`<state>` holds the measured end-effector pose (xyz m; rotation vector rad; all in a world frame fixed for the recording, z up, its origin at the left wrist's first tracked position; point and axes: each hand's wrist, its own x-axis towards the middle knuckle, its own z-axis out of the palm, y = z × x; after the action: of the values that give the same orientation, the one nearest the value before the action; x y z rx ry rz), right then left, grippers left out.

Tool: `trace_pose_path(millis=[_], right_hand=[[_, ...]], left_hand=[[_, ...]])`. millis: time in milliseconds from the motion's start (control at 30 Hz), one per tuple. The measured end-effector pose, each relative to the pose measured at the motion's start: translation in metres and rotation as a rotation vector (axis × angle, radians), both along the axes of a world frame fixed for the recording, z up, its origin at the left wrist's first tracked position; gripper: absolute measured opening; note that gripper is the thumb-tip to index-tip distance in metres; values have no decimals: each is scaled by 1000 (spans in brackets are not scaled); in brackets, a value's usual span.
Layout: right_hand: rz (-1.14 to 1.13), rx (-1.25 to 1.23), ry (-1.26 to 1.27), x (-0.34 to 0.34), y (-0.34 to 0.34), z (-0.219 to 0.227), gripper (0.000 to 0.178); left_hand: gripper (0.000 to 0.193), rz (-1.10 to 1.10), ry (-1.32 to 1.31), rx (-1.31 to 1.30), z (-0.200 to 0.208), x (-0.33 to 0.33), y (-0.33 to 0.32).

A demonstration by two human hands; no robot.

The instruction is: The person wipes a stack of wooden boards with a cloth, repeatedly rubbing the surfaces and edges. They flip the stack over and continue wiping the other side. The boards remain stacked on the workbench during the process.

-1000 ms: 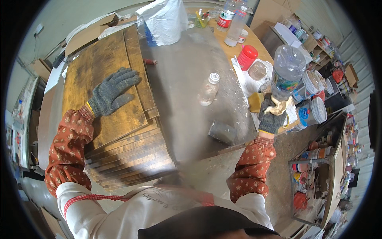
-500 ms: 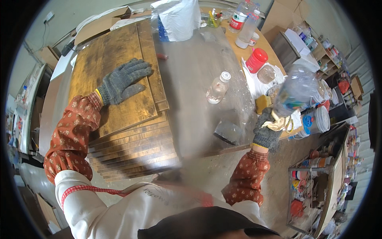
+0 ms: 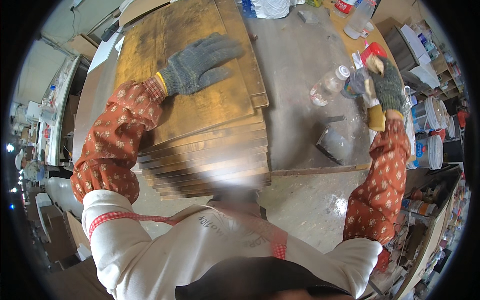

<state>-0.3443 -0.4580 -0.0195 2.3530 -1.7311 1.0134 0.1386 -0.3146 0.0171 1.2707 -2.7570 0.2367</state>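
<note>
the left hand (image 3: 197,65), in a gray glove, lies flat on the top board (image 3: 145,75) of a big pile in the upper left and middle of the frame. its fingers are let go and stretched out, and they hold nothing. the top board is brown and yellow with dark smudges, and it sits a bit crooked on the pile of boards (image 3: 210,162).

the right hand (image 3: 390,87), in a gray glove too, is in the upper right of the frame. its fingers are bent around a cream rag (image 3: 375,65). just to the left of it is a dark, blurry cup-like thing (image 3: 354,83); i cannot tell if the hand touches it. a red jar (image 3: 375,49) is right above the rag, and a yellow sponge (image 3: 376,118) is just below the hand.

on the gray table (image 3: 295,132), right of the middle, a clear bottle (image 3: 325,90) with a white cap stands near the cup-like thing. a black block (image 3: 334,145) sits lower down, near the table's front edge. a white bag (image 3: 270,8) is at the top of the frame.
</note>
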Motion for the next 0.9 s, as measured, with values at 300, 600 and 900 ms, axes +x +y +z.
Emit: trace_pose_path(millis=[300, 600, 900], right_hand=[[-260, -168, -253, 41, 144, 18, 65], [-171, -220, -649, 290, 272, -85, 59], [-98, -390, -540, 435, 337, -106, 51]], left_hand=[[46, -211, 55, -85, -12, -9, -8], [45, -272, -10, -182, -25, -9, -38], [43, -532, -67, -293, -35, 9, -74]])
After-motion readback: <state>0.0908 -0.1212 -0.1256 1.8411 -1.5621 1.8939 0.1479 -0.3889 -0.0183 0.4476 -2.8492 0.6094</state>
